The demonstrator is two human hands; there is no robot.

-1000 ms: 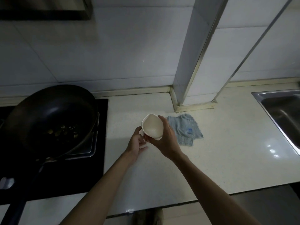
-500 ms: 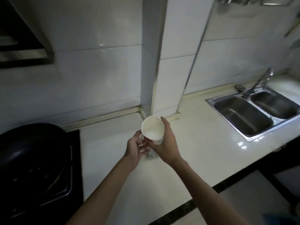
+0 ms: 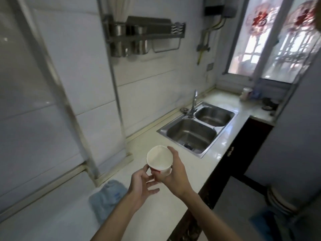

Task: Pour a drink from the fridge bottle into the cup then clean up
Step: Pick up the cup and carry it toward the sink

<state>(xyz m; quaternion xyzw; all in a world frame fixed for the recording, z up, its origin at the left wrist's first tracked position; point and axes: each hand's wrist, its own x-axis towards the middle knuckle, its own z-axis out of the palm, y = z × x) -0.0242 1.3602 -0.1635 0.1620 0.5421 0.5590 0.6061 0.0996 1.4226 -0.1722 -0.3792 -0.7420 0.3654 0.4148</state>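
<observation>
Cup (image 3: 159,160) tilts toward the camera above the counter (image 3: 149,136), gripped by the right hand (image 3: 173,174); left hand (image 3: 141,186) lies loose-fingered, thumb touching its base.

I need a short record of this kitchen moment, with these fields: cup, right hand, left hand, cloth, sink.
cup: white paper cup with red print on its side, held above the counter, mouth tilted toward the camera; no drink visible inside
right hand: right hand grips the cup around its side
left hand: left hand, thumb touches the cup's lower side; a real grip is unclear
cloth: blue cloth, crumpled on the counter, left of the arms
sink: double steel sink with faucet, beyond the cup, to the right
</observation>
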